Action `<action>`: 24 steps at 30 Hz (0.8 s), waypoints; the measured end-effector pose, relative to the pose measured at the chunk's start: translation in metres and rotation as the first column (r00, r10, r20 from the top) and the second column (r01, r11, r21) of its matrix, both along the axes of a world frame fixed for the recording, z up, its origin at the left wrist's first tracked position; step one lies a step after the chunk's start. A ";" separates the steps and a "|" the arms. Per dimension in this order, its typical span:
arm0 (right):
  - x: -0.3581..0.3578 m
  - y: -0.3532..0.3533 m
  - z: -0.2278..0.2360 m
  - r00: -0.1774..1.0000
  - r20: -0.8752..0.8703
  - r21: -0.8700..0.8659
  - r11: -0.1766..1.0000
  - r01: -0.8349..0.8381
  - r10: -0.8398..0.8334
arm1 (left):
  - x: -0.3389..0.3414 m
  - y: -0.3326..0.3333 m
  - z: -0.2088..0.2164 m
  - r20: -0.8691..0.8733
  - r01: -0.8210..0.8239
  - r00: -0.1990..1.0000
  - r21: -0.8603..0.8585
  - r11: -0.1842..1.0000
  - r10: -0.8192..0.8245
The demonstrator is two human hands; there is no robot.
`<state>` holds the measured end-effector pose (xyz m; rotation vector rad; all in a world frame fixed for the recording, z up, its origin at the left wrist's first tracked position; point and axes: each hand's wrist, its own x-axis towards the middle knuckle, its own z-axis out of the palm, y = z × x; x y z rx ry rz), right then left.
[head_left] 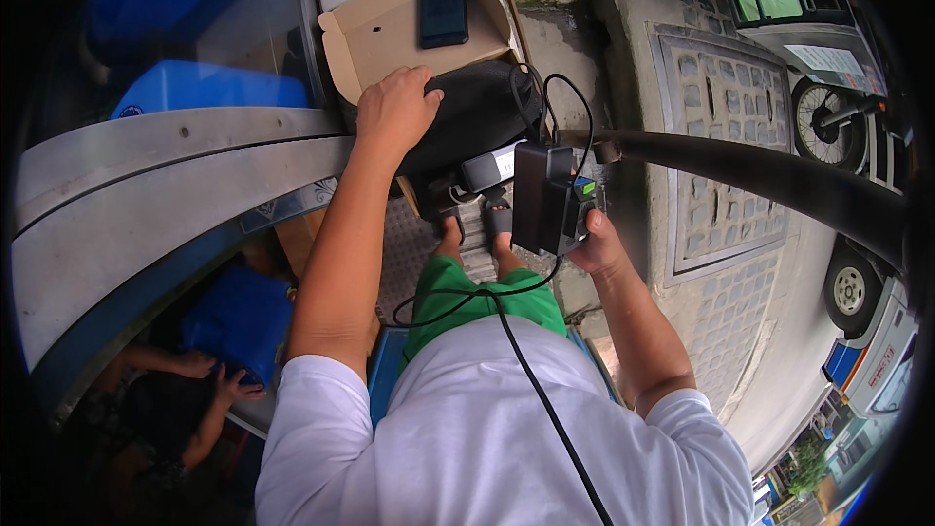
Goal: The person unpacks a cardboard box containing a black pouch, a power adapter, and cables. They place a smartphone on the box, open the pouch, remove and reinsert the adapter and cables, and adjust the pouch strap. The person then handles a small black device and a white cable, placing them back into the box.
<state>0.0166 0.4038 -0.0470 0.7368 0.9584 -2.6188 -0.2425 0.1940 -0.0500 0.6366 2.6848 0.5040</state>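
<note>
The right hand [596, 245] clasps a black device [536, 197] in its fingers, not yet set down, a cable [526, 339] trailing; the left hand [397, 112] touches a black bag [472, 119] (whether its fingers grip, one cannot tell); a phone [443, 13] lies in a cardboard box [378, 8].

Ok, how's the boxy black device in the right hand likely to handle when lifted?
The boxy black device will probably stay stiff, given its flat faces and straight edges. The black cable appears to run from it in loose loops, so may drag or snag. The right hand grips one side, so it might tip.
</note>
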 end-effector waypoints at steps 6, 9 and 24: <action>-0.003 -0.008 0.003 1.000 -0.022 -0.056 0.998 0.012 -0.013 | 0.023 -0.010 0.052 0.112 -0.096 0.990 0.122 0.988 0.082; -0.003 -0.015 0.012 0.999 -0.003 -0.140 0.989 -0.036 0.036 | 0.035 -0.020 0.048 0.205 -0.212 0.965 0.230 0.950 0.166; 0.019 -0.068 0.019 0.955 0.283 -0.214 0.977 -0.022 0.083 | 0.086 -0.050 -0.048 0.151 -0.199 0.979 0.524 0.828 0.140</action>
